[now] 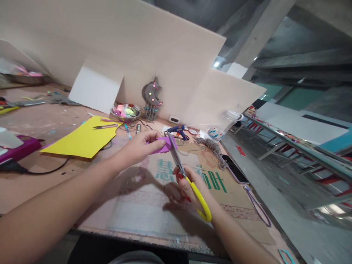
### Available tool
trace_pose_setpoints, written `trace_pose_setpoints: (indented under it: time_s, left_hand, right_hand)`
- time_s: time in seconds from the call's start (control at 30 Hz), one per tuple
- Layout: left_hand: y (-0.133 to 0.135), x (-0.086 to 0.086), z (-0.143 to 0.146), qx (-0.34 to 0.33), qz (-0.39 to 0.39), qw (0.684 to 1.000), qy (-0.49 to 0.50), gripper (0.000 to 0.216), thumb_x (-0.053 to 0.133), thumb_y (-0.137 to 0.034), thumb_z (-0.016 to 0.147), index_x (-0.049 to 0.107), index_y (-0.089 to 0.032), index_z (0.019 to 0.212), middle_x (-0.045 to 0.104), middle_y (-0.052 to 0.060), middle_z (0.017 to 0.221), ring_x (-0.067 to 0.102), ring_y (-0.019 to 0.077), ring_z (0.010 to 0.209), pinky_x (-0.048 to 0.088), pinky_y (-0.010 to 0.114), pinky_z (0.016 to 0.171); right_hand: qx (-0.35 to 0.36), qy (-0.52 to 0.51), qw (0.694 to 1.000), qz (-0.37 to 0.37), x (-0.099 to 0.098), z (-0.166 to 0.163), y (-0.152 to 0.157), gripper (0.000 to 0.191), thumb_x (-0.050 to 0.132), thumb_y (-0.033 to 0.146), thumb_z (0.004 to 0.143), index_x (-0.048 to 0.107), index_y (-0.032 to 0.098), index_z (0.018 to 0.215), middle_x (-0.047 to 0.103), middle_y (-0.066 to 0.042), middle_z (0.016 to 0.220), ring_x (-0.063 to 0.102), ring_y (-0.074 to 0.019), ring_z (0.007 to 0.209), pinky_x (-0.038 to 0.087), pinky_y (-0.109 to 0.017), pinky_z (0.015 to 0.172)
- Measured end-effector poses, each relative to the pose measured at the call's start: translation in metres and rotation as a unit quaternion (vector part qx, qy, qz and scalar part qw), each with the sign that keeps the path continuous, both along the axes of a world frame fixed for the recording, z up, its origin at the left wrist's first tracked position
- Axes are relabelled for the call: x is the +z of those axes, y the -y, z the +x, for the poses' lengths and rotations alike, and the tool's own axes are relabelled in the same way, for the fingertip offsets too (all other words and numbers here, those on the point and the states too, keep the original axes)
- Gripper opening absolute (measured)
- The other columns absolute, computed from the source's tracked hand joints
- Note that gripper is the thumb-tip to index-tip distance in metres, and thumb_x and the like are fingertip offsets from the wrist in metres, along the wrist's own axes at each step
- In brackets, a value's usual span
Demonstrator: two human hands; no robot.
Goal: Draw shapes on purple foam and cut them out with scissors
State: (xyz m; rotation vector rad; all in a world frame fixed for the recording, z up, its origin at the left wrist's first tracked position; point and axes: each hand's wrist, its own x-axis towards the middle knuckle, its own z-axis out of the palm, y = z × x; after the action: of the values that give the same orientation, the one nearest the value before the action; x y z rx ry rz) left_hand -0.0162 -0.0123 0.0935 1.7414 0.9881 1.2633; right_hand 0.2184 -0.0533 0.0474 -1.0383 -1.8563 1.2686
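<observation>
My left hand pinches a small purple paper piece and holds it above the table. My right hand grips yellow-handled scissors, whose blades point up and away and meet the right edge of the purple piece. Both hands hover over a flat cardboard sheet with green characters printed on it.
A yellow paper sheet with small snips on it lies to the left. A bowl of bright bits, a moon-shaped ornament, a blue glue gun, twine and a phone sit behind. A pink box is at far left.
</observation>
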Motion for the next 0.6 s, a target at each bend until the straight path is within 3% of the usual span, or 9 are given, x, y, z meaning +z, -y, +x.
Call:
trace_pose_setpoints:
  time_s: [0.27,0.6]
  left_hand:
    - [-0.0004,0.0064,-0.0054,-0.028,-0.017,0.999,-0.010,0.025,0.062,-0.034,0.080,0.057,-0.018,0.063,0.049,-0.004,0.058,0.043,0.0105,0.056,0.037,0.023,0.056]
    - [-0.0052,0.0008,-0.0070,-0.024,-0.011,1.000,0.003,0.028,0.063,-0.038,0.083,0.058,-0.017,0.065,0.051,-0.003,0.061,0.046,0.0108,0.058,0.036,0.023,0.055]
  right_hand:
    - [0.007,-0.001,1.000,-0.008,0.0004,0.0006,0.0006,0.057,0.059,0.073,0.085,0.055,0.019,0.101,0.039,0.005,0.072,0.028,-0.0074,0.050,0.023,-0.021,0.043]
    - [0.003,0.007,1.000,-0.008,-0.0012,0.0018,-0.0003,0.060,0.059,0.075,0.083,0.055,0.018,0.103,0.040,0.005,0.071,0.029,-0.0080,0.051,0.024,-0.022,0.043]
